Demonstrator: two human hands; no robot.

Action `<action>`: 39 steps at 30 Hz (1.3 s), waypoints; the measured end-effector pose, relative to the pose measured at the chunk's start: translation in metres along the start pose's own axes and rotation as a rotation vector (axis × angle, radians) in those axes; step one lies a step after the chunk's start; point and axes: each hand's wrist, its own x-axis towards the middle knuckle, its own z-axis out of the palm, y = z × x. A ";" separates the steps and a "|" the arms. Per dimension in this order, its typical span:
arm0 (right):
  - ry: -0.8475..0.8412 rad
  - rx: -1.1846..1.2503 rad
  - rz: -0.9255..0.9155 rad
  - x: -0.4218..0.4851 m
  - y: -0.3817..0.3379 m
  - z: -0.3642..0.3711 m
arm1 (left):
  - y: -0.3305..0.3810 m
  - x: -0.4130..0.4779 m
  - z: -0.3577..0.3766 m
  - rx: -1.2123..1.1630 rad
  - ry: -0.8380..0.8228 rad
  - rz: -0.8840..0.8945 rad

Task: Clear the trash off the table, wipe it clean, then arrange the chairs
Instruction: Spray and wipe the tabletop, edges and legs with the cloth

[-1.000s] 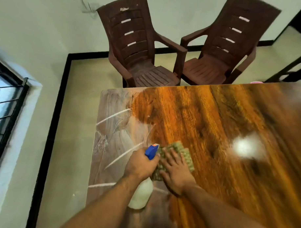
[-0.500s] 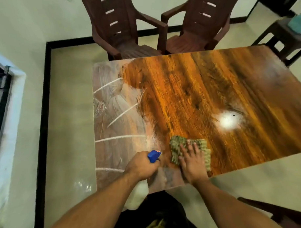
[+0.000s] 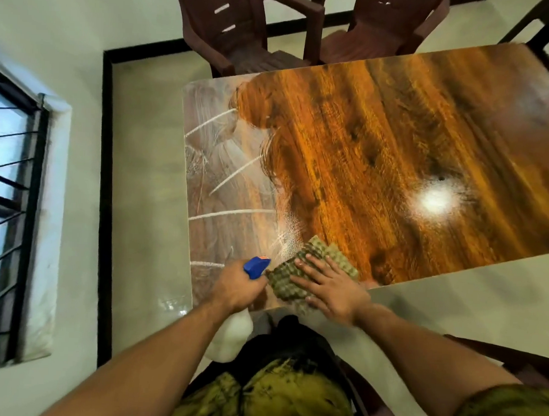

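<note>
Green cloth (image 3: 284, 278) lies on the counter (image 3: 393, 143) under the flat, straight-fingered right grip (image 3: 329, 289); the left grip (image 3: 236, 288) curls round a white bottle (image 3: 231, 334).

The table (image 3: 393, 143) is grained in orange-brown, with white streaks across its duller left end. At its near edge a cloth (image 3: 284, 278) is checked in green and tan, beside a white spray bottle (image 3: 231, 334) capped in blue. Dark brown chairs (image 3: 242, 35) are seen beyond it.
</note>
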 end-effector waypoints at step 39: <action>0.194 0.362 1.053 0.175 -0.228 -0.008 | -0.128 0.000 -0.150 0.174 -0.200 0.234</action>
